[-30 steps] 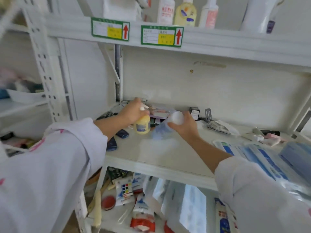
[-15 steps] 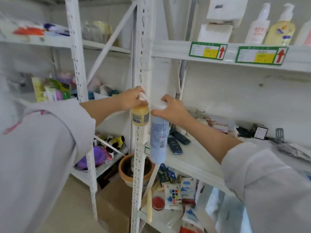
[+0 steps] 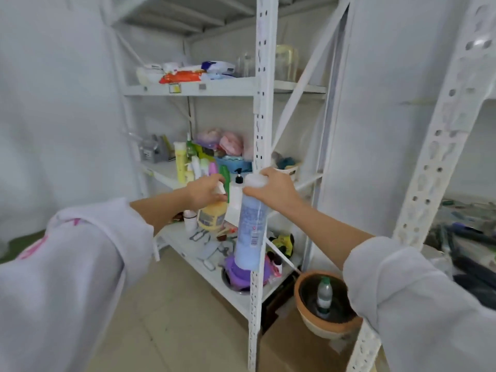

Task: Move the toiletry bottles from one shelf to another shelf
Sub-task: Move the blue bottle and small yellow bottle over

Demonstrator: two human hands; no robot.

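My left hand point(image 3: 204, 191) grips the white pump top of a small yellow bottle point(image 3: 212, 216), which hangs upright. My right hand point(image 3: 272, 189) holds a tall pale blue bottle point(image 3: 249, 232) by its white cap, also upright. Both bottles hang in the air in front of a white metal shelf rack point(image 3: 261, 122), level with its middle shelf point(image 3: 161, 171). On that shelf stand several toiletry bottles point(image 3: 197, 166) in yellow, white, pink and green, plus a white pump bottle with a black top point(image 3: 237, 190) just behind my hands.
The rack's front upright post point(image 3: 256, 304) stands right by the blue bottle. A lower shelf point(image 3: 193, 245) carries scissors, small items and a purple bowl point(image 3: 236, 269). A clay pot point(image 3: 324, 304) with a plastic bottle sits on cardboard at the right. Another rack's post point(image 3: 434, 170) rises further right.
I have turned left, away from the first rack, carrying both bottles. They now hang before the second rack's middle shelf, and the labelled shelf has left the view.
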